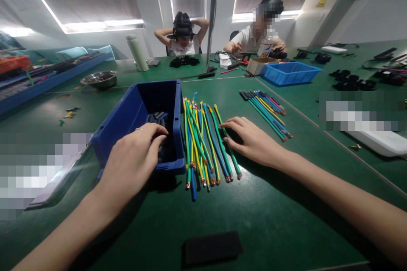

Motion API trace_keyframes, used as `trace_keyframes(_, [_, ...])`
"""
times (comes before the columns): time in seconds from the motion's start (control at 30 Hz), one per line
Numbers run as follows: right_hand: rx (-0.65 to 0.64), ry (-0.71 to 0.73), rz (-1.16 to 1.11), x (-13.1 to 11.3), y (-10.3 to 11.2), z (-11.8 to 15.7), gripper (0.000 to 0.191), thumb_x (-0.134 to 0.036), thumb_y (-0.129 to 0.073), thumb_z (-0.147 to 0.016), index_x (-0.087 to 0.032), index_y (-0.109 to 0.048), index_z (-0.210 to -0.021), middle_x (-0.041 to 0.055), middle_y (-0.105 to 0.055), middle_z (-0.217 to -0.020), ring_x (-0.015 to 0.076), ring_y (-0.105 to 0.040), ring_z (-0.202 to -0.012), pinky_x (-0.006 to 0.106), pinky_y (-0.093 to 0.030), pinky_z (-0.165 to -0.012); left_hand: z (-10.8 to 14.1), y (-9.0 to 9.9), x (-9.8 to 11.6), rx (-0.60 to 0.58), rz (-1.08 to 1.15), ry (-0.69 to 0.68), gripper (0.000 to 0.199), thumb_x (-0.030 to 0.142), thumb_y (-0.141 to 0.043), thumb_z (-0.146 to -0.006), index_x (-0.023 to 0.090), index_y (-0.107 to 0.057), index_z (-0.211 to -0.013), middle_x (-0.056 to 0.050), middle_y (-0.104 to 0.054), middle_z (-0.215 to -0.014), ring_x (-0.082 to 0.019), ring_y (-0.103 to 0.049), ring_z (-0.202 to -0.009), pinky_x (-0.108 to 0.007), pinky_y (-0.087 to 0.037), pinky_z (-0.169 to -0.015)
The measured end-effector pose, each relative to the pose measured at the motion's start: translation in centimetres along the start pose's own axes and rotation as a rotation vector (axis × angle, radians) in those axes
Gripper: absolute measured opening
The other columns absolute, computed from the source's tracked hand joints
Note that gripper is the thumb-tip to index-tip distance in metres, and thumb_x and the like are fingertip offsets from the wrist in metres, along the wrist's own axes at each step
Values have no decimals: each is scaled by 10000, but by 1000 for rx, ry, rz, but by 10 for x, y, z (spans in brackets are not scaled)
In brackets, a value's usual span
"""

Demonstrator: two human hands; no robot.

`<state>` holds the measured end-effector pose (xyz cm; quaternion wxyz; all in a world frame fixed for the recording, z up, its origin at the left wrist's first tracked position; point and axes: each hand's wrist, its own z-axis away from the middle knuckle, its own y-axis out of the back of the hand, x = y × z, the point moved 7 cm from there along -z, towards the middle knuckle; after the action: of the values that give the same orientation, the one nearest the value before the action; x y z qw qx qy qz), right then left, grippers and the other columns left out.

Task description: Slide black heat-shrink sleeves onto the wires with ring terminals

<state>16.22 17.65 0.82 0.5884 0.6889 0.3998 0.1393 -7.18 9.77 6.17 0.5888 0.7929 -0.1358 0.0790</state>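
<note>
My left hand (136, 148) reaches over the near rim of a dark blue bin (111, 131), thumb and forefinger tips close together in a pinch. Whatever may be between them is hidden. Short black tubes (157, 116) lie inside the bin, close to those fingers. To its right a row of cut cables (200, 144), green, yellow and blue with bare copper ends, rests on the table. My right hand (249, 139) has its fingertips closed around the rightmost green cable (233, 163), which still lies on the table.
Farther right lies a second bundle of cables (267, 112), several with black ends. A black block (213, 248) sits near the front edge. Beyond are a light blue tray (291, 73), a metal bowl (100, 79), a green bottle (137, 53), a pole (211, 21) and two people across the table.
</note>
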Motion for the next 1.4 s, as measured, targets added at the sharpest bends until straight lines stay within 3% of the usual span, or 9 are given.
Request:
trace_keyframes(0.17, [24, -49, -7, 9, 7, 0, 258, -212, -511, -894, -166, -614, -1126, 130, -615, -1182, 269, -554, -1076, 443, -452, -960, 0, -1, -5, 57, -17, 103, 245, 340, -387, -959, 213, -555, -1085, -53, -699, -902, -287, -685, -799, -391, -451, -690])
trace_keyframes(0.33, [25, -144, 13, 23, 14, -2, 74, -245, -579, -868, -192, -625, -891, 73, -657, -951, 223, -602, -890, 346, -483, -789, 4, 9, 1, 250, 157, 5, 186, 306, -431, -989, 214, -531, -1116, -19, -691, -950, -204, -693, -853, -315, -490, -733])
trace_keyframes(0.47, [42, -211, 31, 33, 17, -1, 231, -133, -556, -826, -159, -618, -1047, 52, -661, -885, 175, -620, -776, 282, -468, -697, 11, 20, 9, 375, 228, -101, 192, 298, -472, -998, 229, -551, -1159, -1, -683, -987, -158, -683, -881, -270, -512, -789])
trace_keyframes(0.63, [8, -250, 125, 36, 15, 3, 417, -119, -555, -762, -135, -613, -1175, 75, -663, -933, 202, -612, -787, 297, -435, -687, 15, 27, 23, 465, 133, -279, 278, 188, -475, -983, 216, -544, -1251, -47, -642, -1133, -197, -632, -1030, -328, -498, -918])
trace_keyframes(0.77, [-43, -270, 179, 33, 14, 7, 452, -151, -564, -741, -117, -615, -1189, 103, -666, -967, 232, -607, -813, 313, -420, -695, 13, 24, 29, 450, 110, -361, 304, 124, -431, -979, 180, -533, -1260, -79, -611, -1114, -214, -596, -1048, -366, -484, -939])
trace_keyframes(1.0, [-80, -301, 185, 37, 13, 8, 420, -99, -519, -740, -142, -638, -1141, 114, -696, -1025, 256, -634, -958, 302, -424, -771, 13, 19, 30, 395, 116, -378, 289, 114, -433, -973, 167, -521, -1243, -74, -584, -1131, -205, -576, -1059, -348, -470, -955])
trace_keyframes(1.2, [-74, -336, 168, 43, 19, 6, 273, -158, -547, -770, -164, -658, -1020, 80, -697, -919, 224, -633, -843, 278, -408, -680, 12, 13, 33, 338, 122, -403, 277, 113, -440, -976, 133, -534, -1236, -81, -582, -1119, -201, -573, -1066, -336, -456, -971])
trace_keyframes(1.4, [-29, -401, 157, 47, 25, 6, 171, -267, -520, -861, -167, -607, -970, 82, -681, -835, 210, -619, -742, 276, -379, -611, 9, 12, 30, 315, 157, -376, 289, 125, -457, -986, 172, -523, -1263, -46, -600, -1145, -170, -589, -1085, -289, -446, -993])
